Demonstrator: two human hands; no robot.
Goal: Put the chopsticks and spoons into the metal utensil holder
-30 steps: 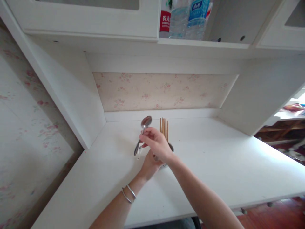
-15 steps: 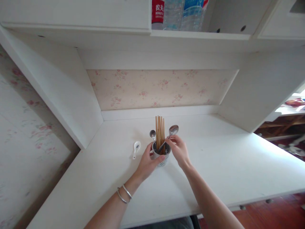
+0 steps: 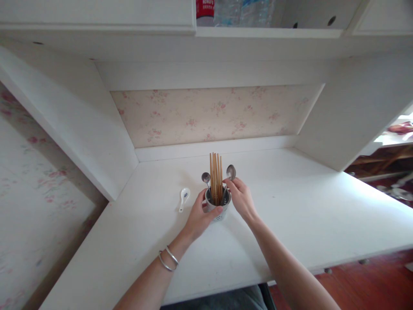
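My left hand [image 3: 200, 214] is wrapped round the left side of a grey utensil holder [image 3: 220, 215] with small holes in its wall, thumb across the front. Several wooden chopsticks [image 3: 216, 176] stand upright in it. A small metal spoon [image 3: 205, 177] leans to the left inside, bowl up. With its fingers closed, my right hand [image 3: 241, 199] grips the handle of a larger metal spoon [image 3: 231, 172], whose lower end is inside the holder at the right of the chopsticks. On the tabletop left of my left hand lies a white ceramic spoon [image 3: 184, 198] with a dark mark in its bowl.
The holder stands on a white desk [image 3: 290, 215] with side panels and a patterned back wall [image 3: 193, 116]. Overhead, a shelf [image 3: 274, 32] carries plastic bottles [image 3: 227, 13]. Cluttered shelving [image 3: 383, 165] shows beyond the right panel.
The larger spoon in my right hand has become more upright, its bowl swinging left towards the chopsticks. My left hand keeps its hold on the utensil holder. The camera view has shifted slightly.
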